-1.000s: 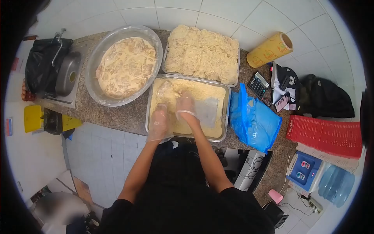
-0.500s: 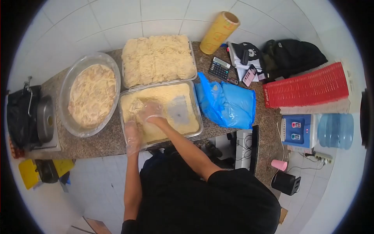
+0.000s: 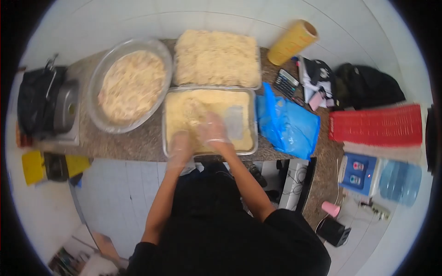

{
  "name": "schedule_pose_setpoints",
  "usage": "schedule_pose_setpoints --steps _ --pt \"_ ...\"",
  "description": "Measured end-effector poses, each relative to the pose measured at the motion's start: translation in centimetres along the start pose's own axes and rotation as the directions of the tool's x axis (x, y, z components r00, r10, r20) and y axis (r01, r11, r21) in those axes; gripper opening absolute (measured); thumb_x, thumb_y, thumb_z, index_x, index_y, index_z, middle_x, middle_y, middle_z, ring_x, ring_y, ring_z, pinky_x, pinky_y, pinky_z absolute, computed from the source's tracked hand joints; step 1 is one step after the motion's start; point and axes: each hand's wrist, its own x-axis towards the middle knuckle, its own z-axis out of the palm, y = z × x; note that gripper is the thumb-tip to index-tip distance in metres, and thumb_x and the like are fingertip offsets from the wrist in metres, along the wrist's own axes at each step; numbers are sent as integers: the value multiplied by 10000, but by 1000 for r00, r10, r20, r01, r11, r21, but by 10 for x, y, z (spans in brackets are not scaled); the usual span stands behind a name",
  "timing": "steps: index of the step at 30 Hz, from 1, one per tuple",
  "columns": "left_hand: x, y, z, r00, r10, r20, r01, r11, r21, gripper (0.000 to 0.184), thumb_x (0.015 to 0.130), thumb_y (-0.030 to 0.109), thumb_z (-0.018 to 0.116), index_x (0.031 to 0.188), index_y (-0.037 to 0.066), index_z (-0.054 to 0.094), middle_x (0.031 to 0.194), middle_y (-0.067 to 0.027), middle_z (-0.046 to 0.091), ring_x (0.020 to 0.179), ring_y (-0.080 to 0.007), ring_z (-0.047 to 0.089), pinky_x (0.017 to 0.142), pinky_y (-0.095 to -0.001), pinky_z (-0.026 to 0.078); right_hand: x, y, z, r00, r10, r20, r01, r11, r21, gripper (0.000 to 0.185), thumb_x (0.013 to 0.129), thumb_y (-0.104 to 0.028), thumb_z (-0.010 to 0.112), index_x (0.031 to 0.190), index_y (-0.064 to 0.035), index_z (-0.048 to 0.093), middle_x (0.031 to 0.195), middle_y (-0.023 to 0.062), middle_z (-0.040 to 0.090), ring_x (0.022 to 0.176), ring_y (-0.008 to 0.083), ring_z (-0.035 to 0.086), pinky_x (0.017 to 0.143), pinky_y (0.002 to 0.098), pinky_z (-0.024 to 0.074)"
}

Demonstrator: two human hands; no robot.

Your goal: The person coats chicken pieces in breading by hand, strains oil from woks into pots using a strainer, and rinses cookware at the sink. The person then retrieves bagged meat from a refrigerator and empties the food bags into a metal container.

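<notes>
Both my hands wear clear plastic gloves and are inside a metal tray (image 3: 252,133) spread with pale yellow breading crumbs (image 3: 177,99). My left hand (image 3: 181,145) is low at the tray's front left, its fingers down at the crumbs and smeared by motion. To its right, my right hand (image 3: 213,129) rests over the crumbs, also blurred, so its grip is unclear. A lumpy crumb-coated piece (image 3: 193,109) lies just beyond the hands. Right of my right hand, a patch of bare tray bottom (image 3: 235,122) shows.
A large bowl (image 3: 94,110) of battered pieces stands left, beside a sink (image 3: 69,110). Behind is a tray heaped with coated pieces (image 3: 216,60). To the right are a blue plastic bag (image 3: 290,124), a calculator (image 3: 286,83), a film roll (image 3: 293,42) and a red stack (image 3: 377,125).
The camera view has shifted, moving the counter rightward in the picture. My left hand has come further into the tray from its left edge. My right hand has moved slightly right, away from the coated piece.
</notes>
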Motion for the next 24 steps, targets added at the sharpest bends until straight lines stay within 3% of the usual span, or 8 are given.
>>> schedule_pose_setpoints --steps 2,4,8,14,17,19,22,24 --pt "3 3 13 995 -95 26 95 995 -18 174 748 79 622 881 -31 602 838 -245 608 885 -421 585 794 -494 463 -7 5 18 998 30 62 -19 983 -180 475 799 -310 614 1142 18 590 1112 275 610 1082 416 559 944 460 441" --pt "15 -10 59 999 48 26 -47 997 -54 207 752 83 610 913 -46 597 884 -260 609 924 -416 588 827 -489 469 0 3 26 822 493 284 -479 869 -124 404 828 -268 608 1102 28 597 1123 276 588 1057 440 556 917 490 441" --pt "24 12 28 996 -20 88 36 983 -182 197 767 47 570 936 -49 600 973 -276 609 976 -415 586 852 -475 473 22 -11 2 820 422 387 -485 871 77 414 851 -261 577 1128 45 592 1181 287 566 1136 425 521 987 450 406" --pt "40 9 -1 818 369 -442 -317 930 189 256 782 1 540 1025 -48 607 1084 -261 609 1064 -378 582 879 -479 460 45 29 28 974 210 89 -226 940 256 450 827 -204 588 1208 35 569 1221 230 587 1187 370 521 1032 396 394" --pt "60 4 14 792 512 -333 -451 858 245 276 792 43 559 1053 -38 601 1088 -235 612 1099 -350 563 931 -477 425 43 57 49 999 20 -26 -21 999 -26 406 827 -189 566 1178 12 605 1230 205 589 1170 366 535 1014 416 412" --pt "62 42 -35 919 8 395 -137 944 300 301 799 71 567 1075 -48 584 1104 -227 608 1094 -342 567 942 -461 427 36 48 44 983 117 -142 -119 993 -5 355 833 -179 537 1115 9 644 1178 207 613 1120 345 569 966 438 442" --pt "59 22 -10 923 384 -24 -359 880 310 237 805 77 567 1008 -30 625 1108 -215 617 1057 -351 595 894 -461 464 49 11 9 973 209 93 -199 974 -112 331 821 -203 541 1045 -3 679 1132 202 630 1042 340 606 898 446 471" --pt "63 13 -2 969 213 126 -241 929 281 236 807 75 563 1009 -28 628 1110 -222 614 1041 -368 598 890 -466 466 59 -3 22 944 318 94 -281 918 -278 358 819 -245 556 1051 -3 680 1142 209 628 1064 337 602 897 447 465"
